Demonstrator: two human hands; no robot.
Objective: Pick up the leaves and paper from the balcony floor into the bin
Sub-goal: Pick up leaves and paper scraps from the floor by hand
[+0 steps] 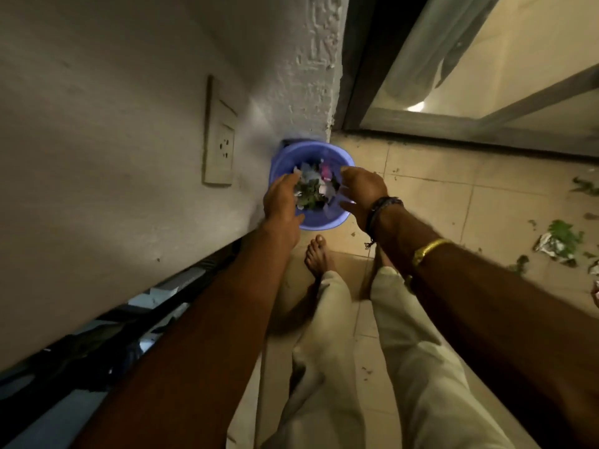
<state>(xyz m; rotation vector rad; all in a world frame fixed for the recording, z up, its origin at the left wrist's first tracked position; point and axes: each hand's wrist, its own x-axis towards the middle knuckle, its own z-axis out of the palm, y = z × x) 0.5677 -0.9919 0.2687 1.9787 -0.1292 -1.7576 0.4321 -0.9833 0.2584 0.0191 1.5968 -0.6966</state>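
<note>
The blue bin (319,222) stands on the balcony floor (421,202), pushed into the corner where the wall (129,157) meets the sliding door's frame (353,92). That spot probably keeps it out of the walking path and braced against tipping.

Both hands hover over the bin's mouth, the left hand (282,205) above its left rim and the right hand (364,192) above its right rim. A heap of leaves and paper (312,189) lies inside the bin between them. I judge that the hands flank the opening so the load drops in rather than past the rim.

The right hand's fingers (348,171) are loosely spread and hold nothing. The left hand's fingers (288,181) lie against the heap's edge, and I cannot tell whether they pinch any of it.

Well to the right of the bin, a crumpled paper (551,246) and green leaves (564,231) lie on the floor, so more trips seem needed. A bare foot (317,252) stands just in front of the bin.
</note>
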